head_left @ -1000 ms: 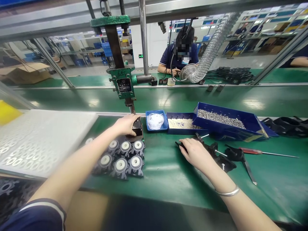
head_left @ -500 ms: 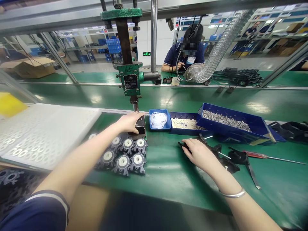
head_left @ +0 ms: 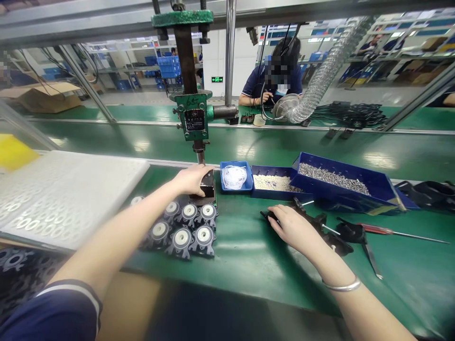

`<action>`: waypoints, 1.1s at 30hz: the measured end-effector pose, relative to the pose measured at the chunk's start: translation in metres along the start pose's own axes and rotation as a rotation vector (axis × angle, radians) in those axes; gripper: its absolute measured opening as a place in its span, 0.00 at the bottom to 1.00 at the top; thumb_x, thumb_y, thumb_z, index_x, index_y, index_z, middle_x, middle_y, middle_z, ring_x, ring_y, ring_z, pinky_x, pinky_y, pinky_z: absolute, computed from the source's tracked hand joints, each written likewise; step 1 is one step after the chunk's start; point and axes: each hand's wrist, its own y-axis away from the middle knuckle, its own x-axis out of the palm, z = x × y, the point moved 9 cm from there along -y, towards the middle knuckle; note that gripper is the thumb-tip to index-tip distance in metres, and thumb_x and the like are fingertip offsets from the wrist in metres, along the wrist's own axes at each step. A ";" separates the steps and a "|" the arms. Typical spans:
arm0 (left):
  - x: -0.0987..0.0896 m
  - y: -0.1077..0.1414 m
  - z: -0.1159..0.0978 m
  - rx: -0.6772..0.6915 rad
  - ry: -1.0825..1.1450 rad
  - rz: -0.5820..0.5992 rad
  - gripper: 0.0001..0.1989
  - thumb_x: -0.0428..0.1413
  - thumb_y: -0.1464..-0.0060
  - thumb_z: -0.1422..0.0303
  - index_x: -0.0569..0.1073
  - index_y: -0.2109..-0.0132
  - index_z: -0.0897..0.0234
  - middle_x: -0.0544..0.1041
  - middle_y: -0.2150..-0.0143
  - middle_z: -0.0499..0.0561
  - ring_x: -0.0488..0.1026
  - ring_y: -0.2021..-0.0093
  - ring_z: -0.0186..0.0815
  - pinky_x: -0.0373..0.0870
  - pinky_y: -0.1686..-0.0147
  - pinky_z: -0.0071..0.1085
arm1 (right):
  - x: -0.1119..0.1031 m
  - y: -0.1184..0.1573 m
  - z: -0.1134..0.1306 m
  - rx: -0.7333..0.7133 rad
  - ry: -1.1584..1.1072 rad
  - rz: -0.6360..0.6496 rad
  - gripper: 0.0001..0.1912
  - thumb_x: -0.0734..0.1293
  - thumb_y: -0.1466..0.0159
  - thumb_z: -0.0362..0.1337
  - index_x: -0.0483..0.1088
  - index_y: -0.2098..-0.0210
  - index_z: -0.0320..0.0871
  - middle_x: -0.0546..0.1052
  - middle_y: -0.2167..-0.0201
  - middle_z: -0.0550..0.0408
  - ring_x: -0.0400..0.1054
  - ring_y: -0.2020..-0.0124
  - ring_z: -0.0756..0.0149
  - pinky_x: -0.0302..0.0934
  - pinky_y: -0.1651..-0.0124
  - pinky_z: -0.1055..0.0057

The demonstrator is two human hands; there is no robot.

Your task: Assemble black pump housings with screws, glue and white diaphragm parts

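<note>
My left hand (head_left: 194, 181) is wrapped over a black block (head_left: 208, 183) at the foot of the green press (head_left: 194, 116). Below it, several dark parts with pale round centres (head_left: 182, 237) lie in rows on the green table (head_left: 241, 270). To the right, my right hand (head_left: 286, 222) has its fingers closed on a small black part (head_left: 266, 216), mostly hidden under the palm. Beyond that hand lie more black parts (head_left: 341, 245) with white pins.
A blue tray of white rings (head_left: 234, 177), a bin of beige pieces (head_left: 275, 182) and a bin of screws (head_left: 334, 180) stand behind. A screwdriver (head_left: 377, 229) lies right, a white board (head_left: 88, 175) left. A person (head_left: 273, 80) sits across.
The black part under my right hand has shifted very slightly left with the hand. My left hand stays on the block.
</note>
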 end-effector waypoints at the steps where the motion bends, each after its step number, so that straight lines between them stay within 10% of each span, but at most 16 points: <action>1: 0.000 0.000 0.000 0.004 0.000 0.003 0.51 0.68 0.63 0.58 0.54 0.33 0.57 0.68 0.41 0.57 0.68 0.43 0.52 0.70 0.53 0.38 | 0.001 -0.001 0.000 -0.003 -0.005 0.006 0.17 0.55 0.29 0.38 0.69 0.52 0.33 0.70 0.58 0.44 0.66 0.58 0.59 0.67 0.51 0.60; 33: -0.008 0.009 -0.003 -0.062 0.043 -0.016 0.55 0.66 0.58 0.50 0.48 0.30 0.61 0.62 0.36 0.66 0.61 0.37 0.59 0.67 0.46 0.45 | 0.008 -0.016 0.013 0.021 -0.402 0.290 0.13 0.60 0.33 0.39 0.73 0.56 0.42 0.72 0.56 0.50 0.70 0.58 0.64 0.69 0.53 0.68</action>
